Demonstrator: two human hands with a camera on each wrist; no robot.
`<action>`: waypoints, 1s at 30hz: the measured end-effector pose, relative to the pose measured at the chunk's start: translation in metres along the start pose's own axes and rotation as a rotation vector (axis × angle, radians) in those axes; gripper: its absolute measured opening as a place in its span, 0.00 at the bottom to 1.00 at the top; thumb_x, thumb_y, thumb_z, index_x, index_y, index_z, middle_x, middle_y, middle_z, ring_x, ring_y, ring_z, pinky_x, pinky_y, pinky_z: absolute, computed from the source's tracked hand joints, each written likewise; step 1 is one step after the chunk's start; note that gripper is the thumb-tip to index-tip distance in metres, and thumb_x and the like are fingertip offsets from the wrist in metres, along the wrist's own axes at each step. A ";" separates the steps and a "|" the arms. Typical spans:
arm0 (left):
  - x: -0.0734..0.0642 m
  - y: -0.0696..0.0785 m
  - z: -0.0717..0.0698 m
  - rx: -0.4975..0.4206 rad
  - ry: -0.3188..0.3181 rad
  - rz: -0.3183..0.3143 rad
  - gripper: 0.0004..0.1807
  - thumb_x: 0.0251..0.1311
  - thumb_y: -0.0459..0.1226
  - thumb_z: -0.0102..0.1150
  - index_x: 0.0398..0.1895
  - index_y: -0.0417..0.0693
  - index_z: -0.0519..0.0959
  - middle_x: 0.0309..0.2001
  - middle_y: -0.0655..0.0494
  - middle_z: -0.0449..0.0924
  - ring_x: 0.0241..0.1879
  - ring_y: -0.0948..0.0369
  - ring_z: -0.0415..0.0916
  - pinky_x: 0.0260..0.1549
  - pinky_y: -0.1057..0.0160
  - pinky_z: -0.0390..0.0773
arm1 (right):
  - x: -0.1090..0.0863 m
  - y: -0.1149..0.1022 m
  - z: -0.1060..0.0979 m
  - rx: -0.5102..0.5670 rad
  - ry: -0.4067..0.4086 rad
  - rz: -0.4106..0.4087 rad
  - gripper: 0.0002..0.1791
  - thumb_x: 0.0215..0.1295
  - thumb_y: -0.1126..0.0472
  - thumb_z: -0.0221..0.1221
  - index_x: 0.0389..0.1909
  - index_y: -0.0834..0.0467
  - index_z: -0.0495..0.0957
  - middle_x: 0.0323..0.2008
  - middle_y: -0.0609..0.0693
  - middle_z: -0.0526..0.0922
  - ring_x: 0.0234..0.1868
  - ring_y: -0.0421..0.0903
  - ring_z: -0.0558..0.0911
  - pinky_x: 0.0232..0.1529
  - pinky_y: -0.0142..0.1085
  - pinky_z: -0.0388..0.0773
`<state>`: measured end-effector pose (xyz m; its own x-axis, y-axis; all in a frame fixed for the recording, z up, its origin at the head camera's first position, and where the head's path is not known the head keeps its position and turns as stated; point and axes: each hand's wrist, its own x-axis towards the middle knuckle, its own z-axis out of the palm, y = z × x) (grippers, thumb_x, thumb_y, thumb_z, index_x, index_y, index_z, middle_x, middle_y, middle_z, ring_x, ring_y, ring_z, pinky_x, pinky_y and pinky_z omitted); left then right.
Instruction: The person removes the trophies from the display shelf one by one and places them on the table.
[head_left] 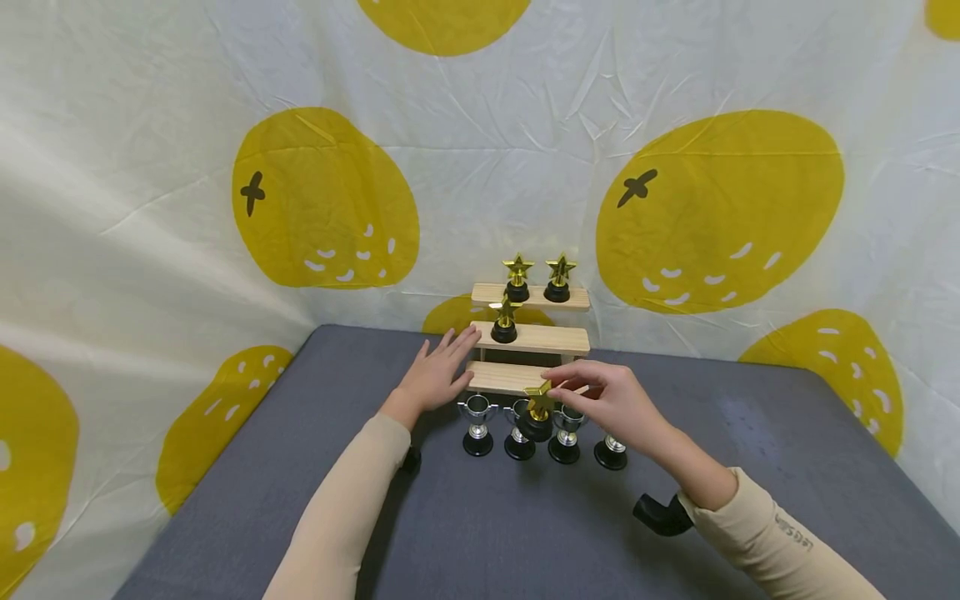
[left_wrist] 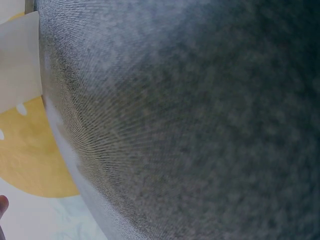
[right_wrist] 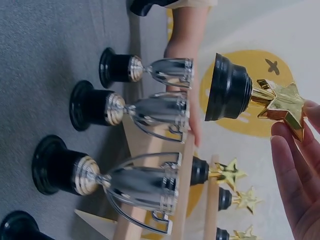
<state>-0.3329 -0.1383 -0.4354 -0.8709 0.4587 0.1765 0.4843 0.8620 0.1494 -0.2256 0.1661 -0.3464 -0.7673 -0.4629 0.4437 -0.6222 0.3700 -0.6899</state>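
Note:
My right hand [head_left: 618,404] pinches a gold star trophy [head_left: 537,414] by its star, with the black base hanging down in front of the shelf's lowest step. In the right wrist view this star trophy [right_wrist: 227,90] is held clear of the silver cups. My left hand [head_left: 438,375] rests with extended fingers at the left end of a three-step wooden shelf [head_left: 555,337]. One star trophy [head_left: 504,323] stands on the middle step. Two more, a left one [head_left: 517,279] and a right one [head_left: 558,279], stand on the top step.
Several silver cup trophies [head_left: 477,425] on black bases stand in a row before the shelf; the held trophy partly hides some. Grey cloth covers the table [head_left: 300,467]. Behind hangs a white sheet [head_left: 495,192] with yellow fruit prints. A black device [head_left: 663,514] sits under my right wrist.

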 end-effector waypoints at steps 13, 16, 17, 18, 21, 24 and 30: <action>0.002 -0.002 0.004 0.003 0.000 -0.001 0.38 0.79 0.52 0.44 0.85 0.62 0.43 0.83 0.63 0.37 0.81 0.49 0.42 0.72 0.33 0.45 | -0.008 0.006 0.025 0.011 -0.037 -0.098 0.11 0.62 0.72 0.69 0.46 0.64 0.88 0.41 0.51 0.88 0.37 0.39 0.86 0.32 0.34 0.85; 0.001 -0.002 0.004 0.012 0.003 0.000 0.38 0.79 0.52 0.44 0.85 0.61 0.43 0.83 0.62 0.38 0.80 0.48 0.42 0.72 0.32 0.46 | -0.009 0.007 0.029 0.022 -0.054 -0.086 0.11 0.62 0.72 0.69 0.45 0.62 0.88 0.40 0.49 0.89 0.37 0.39 0.86 0.33 0.34 0.85; 0.001 -0.001 0.004 0.015 0.003 0.000 0.38 0.79 0.52 0.44 0.85 0.61 0.43 0.83 0.62 0.38 0.80 0.48 0.42 0.72 0.32 0.46 | -0.010 0.007 0.030 0.025 -0.061 -0.083 0.11 0.62 0.72 0.69 0.45 0.62 0.88 0.39 0.49 0.89 0.37 0.39 0.86 0.33 0.35 0.85; 0.001 -0.001 0.004 0.019 0.006 0.001 0.38 0.79 0.52 0.45 0.85 0.61 0.43 0.83 0.62 0.38 0.80 0.48 0.43 0.72 0.32 0.47 | -0.011 0.008 0.031 0.027 -0.069 -0.079 0.11 0.62 0.72 0.69 0.45 0.62 0.88 0.39 0.48 0.88 0.37 0.39 0.86 0.33 0.35 0.85; 0.000 -0.002 0.004 0.030 0.007 0.002 0.38 0.79 0.52 0.45 0.85 0.61 0.43 0.83 0.62 0.38 0.80 0.48 0.43 0.71 0.32 0.49 | -0.013 0.009 0.035 0.024 -0.095 -0.081 0.10 0.63 0.72 0.69 0.45 0.63 0.87 0.39 0.49 0.88 0.37 0.41 0.86 0.33 0.35 0.85; 0.000 -0.002 0.004 0.026 0.008 0.003 0.38 0.79 0.52 0.45 0.85 0.60 0.43 0.83 0.61 0.38 0.80 0.48 0.44 0.71 0.31 0.49 | -0.014 0.010 0.039 0.016 -0.115 -0.091 0.10 0.64 0.71 0.68 0.45 0.64 0.87 0.39 0.50 0.89 0.37 0.42 0.86 0.34 0.36 0.85; 0.000 -0.001 0.003 0.019 0.008 0.003 0.38 0.79 0.52 0.45 0.85 0.61 0.44 0.83 0.61 0.39 0.80 0.48 0.44 0.71 0.31 0.49 | -0.015 0.011 0.049 0.005 -0.153 -0.065 0.08 0.65 0.69 0.68 0.45 0.60 0.88 0.40 0.49 0.89 0.37 0.40 0.86 0.36 0.37 0.85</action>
<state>-0.3341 -0.1387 -0.4387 -0.8688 0.4592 0.1850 0.4849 0.8648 0.1307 -0.2130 0.1374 -0.3884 -0.6929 -0.6028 0.3957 -0.6685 0.3315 -0.6657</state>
